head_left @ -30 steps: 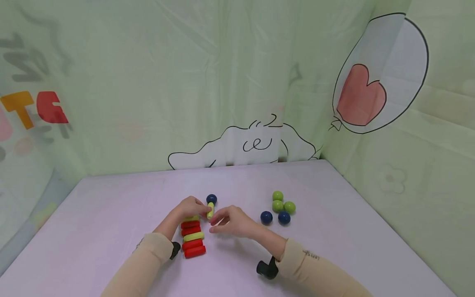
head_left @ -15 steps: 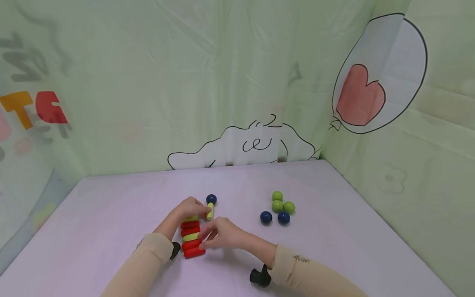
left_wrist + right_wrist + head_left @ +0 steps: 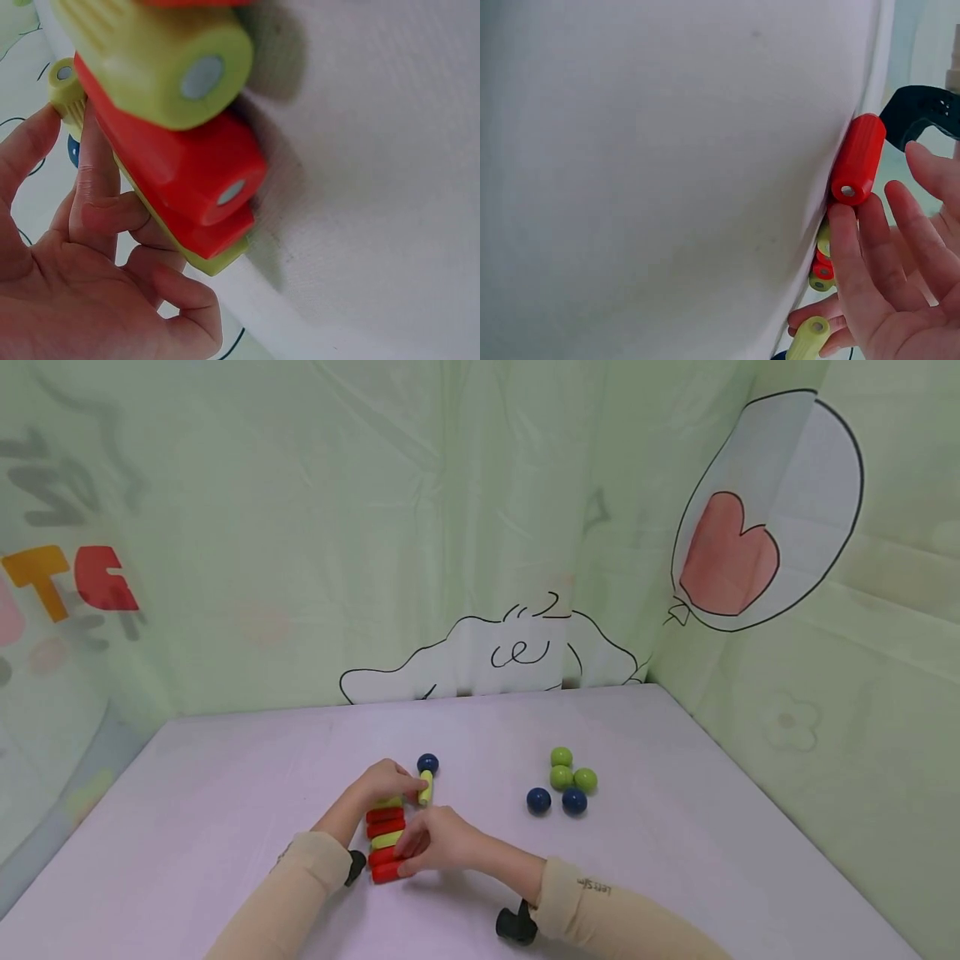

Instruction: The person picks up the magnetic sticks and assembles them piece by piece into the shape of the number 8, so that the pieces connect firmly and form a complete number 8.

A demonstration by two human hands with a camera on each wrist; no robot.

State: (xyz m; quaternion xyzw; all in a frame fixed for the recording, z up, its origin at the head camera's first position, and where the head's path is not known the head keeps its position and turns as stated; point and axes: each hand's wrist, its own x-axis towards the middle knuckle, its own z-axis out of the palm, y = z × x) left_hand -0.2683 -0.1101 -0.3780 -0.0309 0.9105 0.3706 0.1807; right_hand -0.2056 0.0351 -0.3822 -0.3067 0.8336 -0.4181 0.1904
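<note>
My left hand (image 3: 384, 781) pinches a yellow rod (image 3: 425, 787) between thumb and finger. The rod's far end meets a dark blue ball (image 3: 428, 764) on the table. A grey disc shows in the rod's near end in the left wrist view, where the left hand (image 3: 97, 292) lies beside a row of rods. My right hand (image 3: 442, 839) is at that row's right side, its fingers around the nearer red rods (image 3: 386, 872). In the right wrist view the right hand's (image 3: 907, 292) fingers are spread by the end of a red rod (image 3: 859, 159), thumb apart from it.
The row holds several red and yellow rods, with a yellow rod (image 3: 386, 841) midway. Right of the hands lie two blue balls (image 3: 538, 800) and three green balls (image 3: 561, 777). A pale cloth covers the table (image 3: 675, 860); printed curtains (image 3: 300, 527) stand behind it.
My right hand has moved from beside the held yellow rod toward me and left, to the near red rods. The left hand stays in place with its rod.
</note>
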